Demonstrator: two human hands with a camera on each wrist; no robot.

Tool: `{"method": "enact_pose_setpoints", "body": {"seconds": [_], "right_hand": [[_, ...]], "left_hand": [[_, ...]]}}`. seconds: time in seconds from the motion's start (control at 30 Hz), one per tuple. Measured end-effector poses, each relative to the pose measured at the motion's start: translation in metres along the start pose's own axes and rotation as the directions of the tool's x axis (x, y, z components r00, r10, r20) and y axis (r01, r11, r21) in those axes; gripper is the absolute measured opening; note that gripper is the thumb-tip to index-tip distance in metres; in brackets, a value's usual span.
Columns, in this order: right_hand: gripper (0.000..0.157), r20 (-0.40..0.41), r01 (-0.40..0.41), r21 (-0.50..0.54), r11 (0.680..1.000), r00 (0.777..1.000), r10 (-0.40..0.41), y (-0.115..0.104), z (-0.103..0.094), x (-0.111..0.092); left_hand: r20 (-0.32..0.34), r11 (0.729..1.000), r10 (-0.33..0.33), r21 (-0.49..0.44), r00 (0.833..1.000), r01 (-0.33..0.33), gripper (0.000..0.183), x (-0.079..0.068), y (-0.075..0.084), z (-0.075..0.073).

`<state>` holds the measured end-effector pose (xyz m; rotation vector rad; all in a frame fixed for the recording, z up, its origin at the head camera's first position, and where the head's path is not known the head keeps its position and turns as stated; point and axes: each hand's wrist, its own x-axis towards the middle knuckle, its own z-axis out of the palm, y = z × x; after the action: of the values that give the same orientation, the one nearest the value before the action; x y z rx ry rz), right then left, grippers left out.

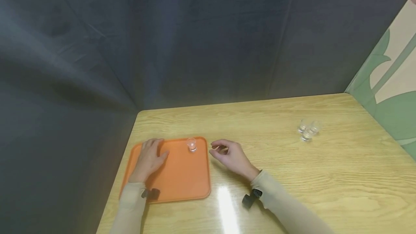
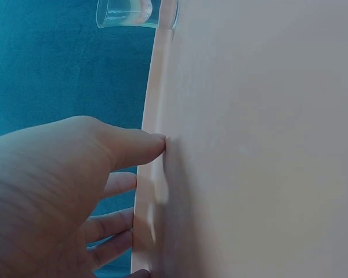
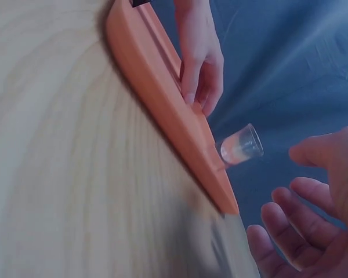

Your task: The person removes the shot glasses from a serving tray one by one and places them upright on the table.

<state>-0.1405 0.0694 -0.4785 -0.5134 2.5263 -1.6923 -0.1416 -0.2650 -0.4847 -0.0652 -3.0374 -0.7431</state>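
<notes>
An orange tray lies on the wooden table. My left hand is at its far left rim; in the left wrist view the thumb meets the inner side of the rim while the fingers pass behind the outer side. A small clear shot glass stands upright in the tray's far right corner. Just right of the tray, my right hand holds nothing, its fingers loosely bent with a gap to the thumb. The right wrist view shows the glass apart from those fingers.
Three similar clear glasses stand close together at the table's back right. A dark curtain borders the table behind and on the left. A patterned panel stands along the right side.
</notes>
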Motion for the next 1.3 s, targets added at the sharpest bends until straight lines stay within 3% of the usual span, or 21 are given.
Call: {"method": "enact_pose_setpoints", "body": {"seconds": [0.37, 0.6, 1.3], "right_hand": [[0.033, 0.011, 0.048, 0.025, 0.999, 0.999, -0.048, -0.007, 0.020, 0.018], [0.030, 0.013, 0.015, 0.030, 0.999, 1.000, -0.016, -0.010, 0.032, 0.025], [0.039, 0.050, 0.016, -0.096, 0.995, 0.999, -0.011, -0.020, 0.048, 0.045]], "left_hand": [[-0.005, 1.000, -0.008, -0.009, 1.000, 0.008, 0.058, -0.001, 0.000, 0.001], [-0.003, 1.000, -0.009, -0.006, 1.000, 0.009, 0.058, -0.002, 0.002, -0.001], [0.023, 1.000, -0.009, -0.012, 1.000, 0.009, 0.059, 0.000, 0.001, -0.002]]}}
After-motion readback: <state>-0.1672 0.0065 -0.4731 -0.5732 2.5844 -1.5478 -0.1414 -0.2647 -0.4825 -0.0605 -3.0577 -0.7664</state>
